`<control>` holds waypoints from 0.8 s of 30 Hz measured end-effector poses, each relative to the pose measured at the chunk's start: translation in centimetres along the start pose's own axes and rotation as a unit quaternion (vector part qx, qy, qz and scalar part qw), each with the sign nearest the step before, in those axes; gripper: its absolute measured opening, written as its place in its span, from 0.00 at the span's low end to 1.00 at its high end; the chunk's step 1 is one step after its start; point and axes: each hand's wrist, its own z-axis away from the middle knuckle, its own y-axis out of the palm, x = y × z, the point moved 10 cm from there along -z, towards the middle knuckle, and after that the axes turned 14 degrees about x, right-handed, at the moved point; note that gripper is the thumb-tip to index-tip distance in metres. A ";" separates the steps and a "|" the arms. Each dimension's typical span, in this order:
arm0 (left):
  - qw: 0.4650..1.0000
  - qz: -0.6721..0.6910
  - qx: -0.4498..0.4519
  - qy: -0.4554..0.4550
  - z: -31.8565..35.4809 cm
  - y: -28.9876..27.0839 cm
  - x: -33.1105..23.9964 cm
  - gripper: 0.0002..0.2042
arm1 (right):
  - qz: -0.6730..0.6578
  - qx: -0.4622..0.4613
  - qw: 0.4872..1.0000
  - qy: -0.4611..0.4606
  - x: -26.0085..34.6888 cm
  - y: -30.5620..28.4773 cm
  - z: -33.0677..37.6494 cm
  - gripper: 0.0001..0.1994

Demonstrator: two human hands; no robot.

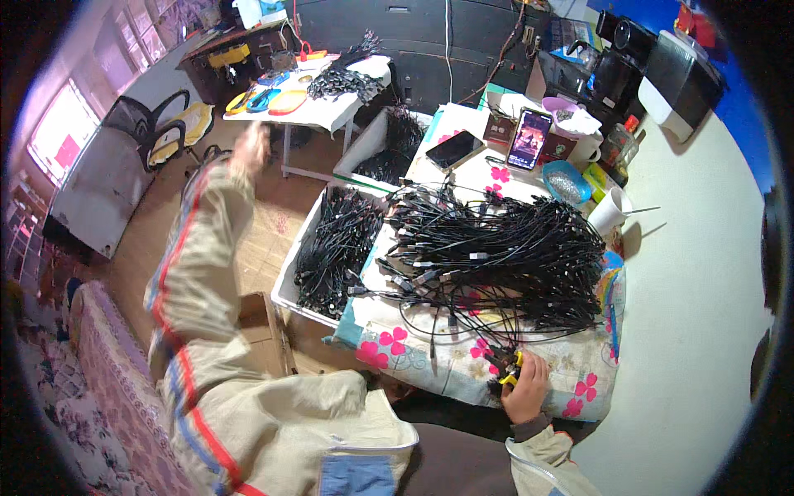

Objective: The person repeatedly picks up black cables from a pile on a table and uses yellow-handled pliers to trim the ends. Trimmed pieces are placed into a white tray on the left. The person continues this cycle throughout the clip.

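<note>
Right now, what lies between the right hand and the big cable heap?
Head view: the yellow-handled tool it holds, then stray cables over the flowered cloth.

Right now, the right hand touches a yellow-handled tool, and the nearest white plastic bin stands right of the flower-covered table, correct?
No: the head view shows that white plastic bin left of the table. The right hand does touch the yellow-handled tool.

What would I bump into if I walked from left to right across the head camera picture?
Chair, left hand, nearer white bin of black cables, phone lying flat, right hand, white cup.
</note>
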 end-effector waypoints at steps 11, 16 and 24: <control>0.940 0.296 -0.074 0.150 -6.4 8.3 -10.9 0.25 | -0.009 0.008 1.000 0.010 -0.2 -0.2 -0.3 0.34; 0.907 0.411 0.041 0.084 10.3 17.0 -15.0 0.17 | -0.001 0.012 1.000 0.003 -0.2 -0.3 -0.3 0.37; 0.901 0.218 0.238 0.290 29.4 18.9 -36.4 0.24 | -0.105 -0.098 0.990 0.015 -2.6 -4.8 2.0 0.35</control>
